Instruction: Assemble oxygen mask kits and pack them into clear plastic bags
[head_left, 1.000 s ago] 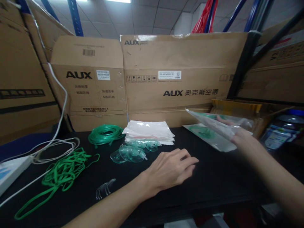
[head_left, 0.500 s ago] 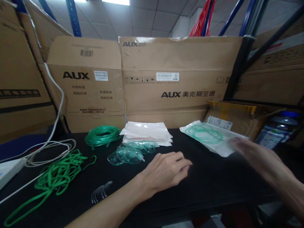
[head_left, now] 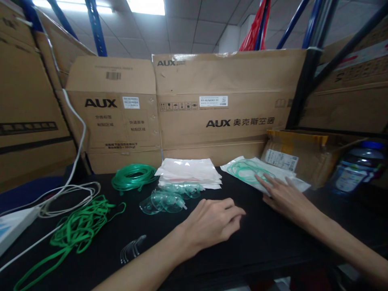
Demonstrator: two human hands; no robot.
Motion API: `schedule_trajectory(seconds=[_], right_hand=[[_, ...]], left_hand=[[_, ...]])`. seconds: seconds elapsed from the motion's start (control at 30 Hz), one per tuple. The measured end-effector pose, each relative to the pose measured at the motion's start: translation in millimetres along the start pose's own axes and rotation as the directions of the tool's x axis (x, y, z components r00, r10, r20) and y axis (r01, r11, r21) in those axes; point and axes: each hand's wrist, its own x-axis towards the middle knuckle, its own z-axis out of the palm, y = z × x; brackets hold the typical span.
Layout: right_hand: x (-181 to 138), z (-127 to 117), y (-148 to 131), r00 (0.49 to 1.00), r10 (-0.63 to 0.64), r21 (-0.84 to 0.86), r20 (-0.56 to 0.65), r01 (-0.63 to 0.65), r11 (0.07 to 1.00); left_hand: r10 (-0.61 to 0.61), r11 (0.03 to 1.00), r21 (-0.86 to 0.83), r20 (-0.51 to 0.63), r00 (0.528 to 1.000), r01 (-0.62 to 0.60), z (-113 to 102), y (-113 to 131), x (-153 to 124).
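My right hand lies flat with fingers stretched out on a clear plastic bag holding green tubing, at the back right of the black table. My left hand rests on the table near the middle, fingers loosely curled, with nothing in it. Just beyond it lie clear green masks and a stack of empty plastic bags.
A coil of green tubing, a tangle of green elastic straps, white cable and small metal clips lie to the left. Cardboard boxes wall the back; an open box and a jar stand right.
My right hand set down the filled bag onto the table at the right, let go, then came back to press flat on it. The left hand barely moved.
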Motion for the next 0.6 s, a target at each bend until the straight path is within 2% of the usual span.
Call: schedule_trajectory(seconds=[0.1, 0.2, 0.3, 0.4, 0.5, 0.6], right_hand=[[5.4, -0.1, 11.8, 0.997, 0.046, -0.011, 0.069, -0.045, 0.999], [14.1, -10.6, 29.2, 0.989, 0.098, -0.008, 0.115, -0.098, 0.995], [26.3, -30.1, 51.6, 0.967, 0.233, -0.026, 0.101, -0.231, 0.973], [33.3, -49.5, 70.6, 0.934, 0.356, -0.068, 0.038, -0.353, 0.933], [26.5, -55.3, 76.1, 0.937, 0.348, -0.090, 0.004, -0.346, 0.934], [10.2, -43.7, 69.9, 0.952, 0.295, -0.089, 0.079, -0.288, 0.953]], left_hand=[[-0.012, 1.000, -0.004, 0.011, 1.000, 0.012, 0.8, -1.0, -1.1], [-0.020, 1.000, -0.005, 0.031, 0.999, 0.020, 1.3, -1.1, -1.3], [-0.033, 0.999, 0.002, 0.041, 0.999, 0.033, 1.0, -0.8, -0.4], [-0.036, 0.999, 0.010, 0.042, 0.998, 0.035, 0.7, -0.7, 0.7], [-0.036, 0.999, 0.017, 0.044, 0.998, 0.036, 0.9, -0.3, 0.9], [-0.028, 1.000, 0.014, 0.053, 0.998, 0.027, 0.2, 0.6, 0.6]])
